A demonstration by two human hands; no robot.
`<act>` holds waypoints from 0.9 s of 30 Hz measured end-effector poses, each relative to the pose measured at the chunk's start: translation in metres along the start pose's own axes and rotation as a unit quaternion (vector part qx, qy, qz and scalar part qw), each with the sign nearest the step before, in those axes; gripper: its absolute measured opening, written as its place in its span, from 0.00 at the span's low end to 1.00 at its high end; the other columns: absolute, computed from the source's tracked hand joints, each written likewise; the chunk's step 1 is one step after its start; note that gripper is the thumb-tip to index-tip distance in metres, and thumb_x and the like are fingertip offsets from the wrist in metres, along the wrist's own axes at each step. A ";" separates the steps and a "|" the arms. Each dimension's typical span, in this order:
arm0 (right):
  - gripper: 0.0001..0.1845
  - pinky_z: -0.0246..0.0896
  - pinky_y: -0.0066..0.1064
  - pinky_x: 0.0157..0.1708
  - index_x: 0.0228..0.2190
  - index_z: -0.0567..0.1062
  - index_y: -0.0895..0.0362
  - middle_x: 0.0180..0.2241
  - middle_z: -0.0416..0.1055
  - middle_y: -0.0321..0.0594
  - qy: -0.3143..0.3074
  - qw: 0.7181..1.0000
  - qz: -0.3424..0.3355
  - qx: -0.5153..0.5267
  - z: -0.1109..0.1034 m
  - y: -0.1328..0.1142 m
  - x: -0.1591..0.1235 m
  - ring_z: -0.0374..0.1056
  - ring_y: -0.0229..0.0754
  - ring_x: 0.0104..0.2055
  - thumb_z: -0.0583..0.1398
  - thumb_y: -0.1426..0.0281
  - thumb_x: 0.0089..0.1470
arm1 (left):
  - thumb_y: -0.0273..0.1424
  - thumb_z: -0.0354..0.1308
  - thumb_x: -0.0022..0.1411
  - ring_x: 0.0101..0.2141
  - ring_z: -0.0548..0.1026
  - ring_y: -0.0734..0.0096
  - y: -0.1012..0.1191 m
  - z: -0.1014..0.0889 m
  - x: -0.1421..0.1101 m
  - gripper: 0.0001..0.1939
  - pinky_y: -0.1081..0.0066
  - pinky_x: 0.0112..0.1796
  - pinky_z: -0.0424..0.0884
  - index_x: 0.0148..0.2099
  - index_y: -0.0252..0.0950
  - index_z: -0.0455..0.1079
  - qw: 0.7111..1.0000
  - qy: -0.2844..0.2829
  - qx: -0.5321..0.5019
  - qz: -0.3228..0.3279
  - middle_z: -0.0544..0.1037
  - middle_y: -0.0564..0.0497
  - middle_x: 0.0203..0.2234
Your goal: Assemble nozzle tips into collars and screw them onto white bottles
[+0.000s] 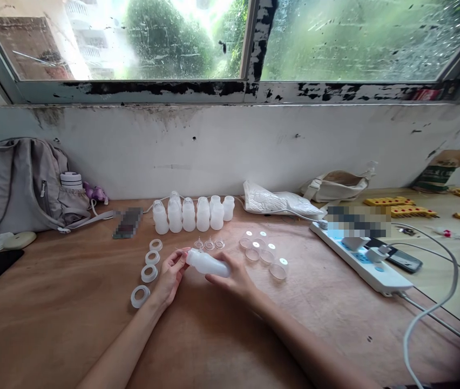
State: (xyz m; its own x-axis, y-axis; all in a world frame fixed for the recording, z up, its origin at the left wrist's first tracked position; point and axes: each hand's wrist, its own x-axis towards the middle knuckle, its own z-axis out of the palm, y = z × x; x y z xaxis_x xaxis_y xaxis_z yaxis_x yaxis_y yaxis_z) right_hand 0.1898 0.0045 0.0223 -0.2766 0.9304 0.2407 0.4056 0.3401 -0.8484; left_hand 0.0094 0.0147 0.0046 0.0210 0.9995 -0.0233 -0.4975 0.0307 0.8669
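Note:
A translucent white baby bottle [209, 265] lies tilted nearly on its side, just above the wooden table. My right hand [234, 276] is wrapped around its base end. At the bottle's mouth, the fingers of my left hand [174, 273] are pinched together; what they hold there is too small to make out. Behind my hands lie a few clear silicone nipples [209, 245]. Several white collar rings [149, 273] form a column left of my left hand. To the right, several clear round caps [277, 271] with white dots lie on the tabletop.
Similar bottles [188, 215] stand grouped near the wall, some with tops on. A white plastic package [274, 200] lies beside them. The power strip [359, 259] with plugs and looping cables occupies the right. A grey backpack [27, 183] and a blurred phone [128, 222] are at left.

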 end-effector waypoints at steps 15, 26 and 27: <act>0.16 0.50 0.21 0.13 0.30 0.67 0.58 0.21 0.64 0.34 -0.094 0.969 0.182 0.138 0.000 -0.009 0.003 0.60 0.33 0.19 0.60 0.59 0.42 | 0.35 0.57 0.51 0.36 0.70 0.70 0.003 0.009 -0.007 0.15 0.72 0.37 0.65 0.40 0.34 0.65 0.998 -0.026 0.047 0.018 0.72 0.48 0.35; 0.23 0.60 0.36 0.38 0.44 0.66 0.55 0.40 0.67 0.44 0.048 0.943 -0.208 -0.257 0.009 0.012 -0.002 0.62 0.47 0.42 0.58 0.76 0.43 | 0.37 0.60 0.46 0.31 0.71 0.71 0.001 0.003 -0.007 0.17 0.73 0.33 0.66 0.37 0.33 0.67 0.992 0.038 0.119 0.001 0.74 0.48 0.30; 0.24 0.60 0.37 0.39 0.45 0.66 0.55 0.41 0.67 0.44 0.052 0.936 -0.222 -0.269 0.009 0.013 -0.002 0.61 0.47 0.42 0.58 0.77 0.43 | 0.37 0.61 0.46 0.31 0.71 0.71 0.002 0.004 -0.008 0.18 0.73 0.33 0.66 0.38 0.32 0.67 0.993 0.038 0.115 -0.005 0.74 0.48 0.30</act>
State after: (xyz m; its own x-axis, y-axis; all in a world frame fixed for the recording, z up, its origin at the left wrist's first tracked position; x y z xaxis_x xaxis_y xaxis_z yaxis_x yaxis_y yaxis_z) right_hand 0.1880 0.0062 0.0064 -0.4474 0.6792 0.5818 0.6586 0.6903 -0.2994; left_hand 0.0117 0.0070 0.0084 -0.0455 0.9970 -0.0634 -0.2861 0.0478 0.9570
